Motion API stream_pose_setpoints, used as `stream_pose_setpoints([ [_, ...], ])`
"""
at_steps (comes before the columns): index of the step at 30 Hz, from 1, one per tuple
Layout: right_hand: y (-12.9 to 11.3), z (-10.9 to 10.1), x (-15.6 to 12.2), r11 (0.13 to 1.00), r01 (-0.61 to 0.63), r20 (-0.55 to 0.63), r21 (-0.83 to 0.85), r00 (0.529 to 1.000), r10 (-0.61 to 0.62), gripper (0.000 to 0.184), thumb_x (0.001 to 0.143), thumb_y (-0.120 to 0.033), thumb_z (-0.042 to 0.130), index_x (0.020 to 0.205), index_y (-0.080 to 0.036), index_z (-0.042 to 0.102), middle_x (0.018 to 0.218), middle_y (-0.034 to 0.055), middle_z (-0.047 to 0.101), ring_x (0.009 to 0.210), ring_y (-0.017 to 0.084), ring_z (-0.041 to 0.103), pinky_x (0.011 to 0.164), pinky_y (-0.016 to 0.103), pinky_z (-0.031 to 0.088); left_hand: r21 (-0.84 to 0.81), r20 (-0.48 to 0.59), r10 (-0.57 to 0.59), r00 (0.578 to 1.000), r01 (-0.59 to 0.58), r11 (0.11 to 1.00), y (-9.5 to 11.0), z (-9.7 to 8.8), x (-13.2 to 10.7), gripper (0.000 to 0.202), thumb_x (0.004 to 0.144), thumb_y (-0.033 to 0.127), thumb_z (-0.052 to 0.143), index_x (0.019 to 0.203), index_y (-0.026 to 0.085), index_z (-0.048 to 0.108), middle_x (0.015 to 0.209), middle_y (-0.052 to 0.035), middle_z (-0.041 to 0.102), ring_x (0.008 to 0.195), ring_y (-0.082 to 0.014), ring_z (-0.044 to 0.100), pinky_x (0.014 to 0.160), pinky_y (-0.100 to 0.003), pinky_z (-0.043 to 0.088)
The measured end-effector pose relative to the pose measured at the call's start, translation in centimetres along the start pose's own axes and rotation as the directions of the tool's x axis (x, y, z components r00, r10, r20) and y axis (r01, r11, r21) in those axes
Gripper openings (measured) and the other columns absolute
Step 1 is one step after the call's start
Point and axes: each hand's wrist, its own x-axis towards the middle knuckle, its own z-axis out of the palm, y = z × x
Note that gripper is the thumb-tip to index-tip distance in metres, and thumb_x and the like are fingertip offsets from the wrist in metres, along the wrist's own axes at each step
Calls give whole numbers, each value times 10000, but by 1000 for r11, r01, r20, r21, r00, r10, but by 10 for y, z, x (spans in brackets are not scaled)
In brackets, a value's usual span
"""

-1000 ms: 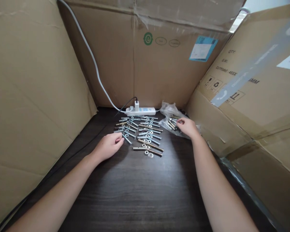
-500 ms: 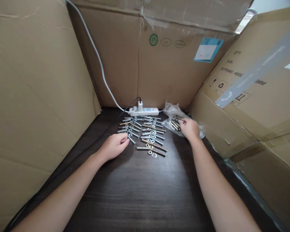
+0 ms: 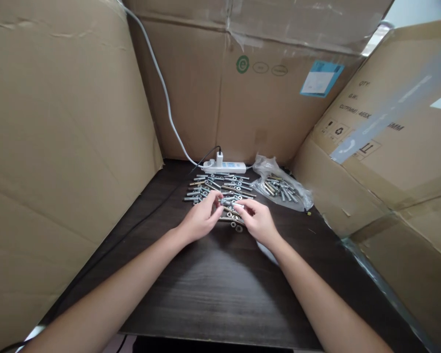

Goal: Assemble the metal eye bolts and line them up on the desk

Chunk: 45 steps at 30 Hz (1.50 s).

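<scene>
right hand (image 3: 259, 223) has left the bag (image 3: 283, 189) and met left hand (image 3: 200, 223); both pinch one bolt (image 3: 230, 201) between their fingertips, rows of bolts (image 3: 224, 185) just beyond them.

At the centre of the frame the left hand (image 3: 200, 223) and right hand (image 3: 259, 223) meet, their fingertips pinching one bolt (image 3: 228, 201) just above the rows of bolts (image 3: 224, 184) laid on the dark table (image 3: 220, 289). A clear bag (image 3: 283, 189) of more bolts lies to the right. A white power strip (image 3: 230, 168) sits behind, and cardboard boxes (image 3: 59, 122) stand all around.
</scene>
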Motion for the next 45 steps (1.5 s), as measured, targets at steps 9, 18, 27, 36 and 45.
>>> stream_pose_setpoints([
  [9, 10, -16, -18, 999, -31, 232, -41, 972, 40, 206, 905, -330, 459, 852, -175, 584, 728, 14, 602, 626, 132, 513, 601, 238, 384, 52, 200, 18, 980, -29, 998, 14, 16, -3, 245, 867, 225, 416, 1107, 223, 463, 829, 7, 600, 665, -137, 563, 632, -242, 417],
  [18, 10, -19, -19, 979, -26, 252, -204, 965, 78, 194, 915, -342, 430, 923, -203, 564, 729, 3, 612, 600, 138, 521, 597, 250, 379, 138, 160, 65, 985, -88, 987, 6, 13, -5, 205, 881, 218, 434, 1085, 214, 458, 859, 2, 619, 651, -123, 582, 629, -235, 422],
  [27, 3, -16, -24, 976, 18, 353, -218, 934, 61, 240, 937, -373, 387, 904, -211, 561, 778, 3, 626, 662, 143, 546, 631, 244, 386, 122, 227, 140, 964, -171, 978, 11, 20, -7, 197, 860, 170, 452, 1042, 216, 510, 963, -13, 635, 786, -148, 613, 703, -252, 451],
  [36, 10, -13, -25, 974, 49, 320, -222, 947, 25, 298, 928, -387, 395, 748, -197, 539, 650, -2, 568, 571, 129, 486, 559, 227, 357, 68, 222, 116, 968, -134, 989, 13, 17, -9, 230, 877, 216, 437, 1102, 223, 486, 1011, -25, 622, 851, -163, 597, 736, -271, 456],
  [45, 12, -10, -27, 980, 55, 286, -189, 958, 1, 279, 926, -379, 399, 758, -195, 524, 634, -7, 541, 558, 122, 460, 552, 228, 328, 9, 236, 97, 967, -102, 995, 12, 18, -9, 219, 927, 291, 381, 1116, 229, 472, 997, -17, 618, 836, -159, 586, 748, -270, 438],
])
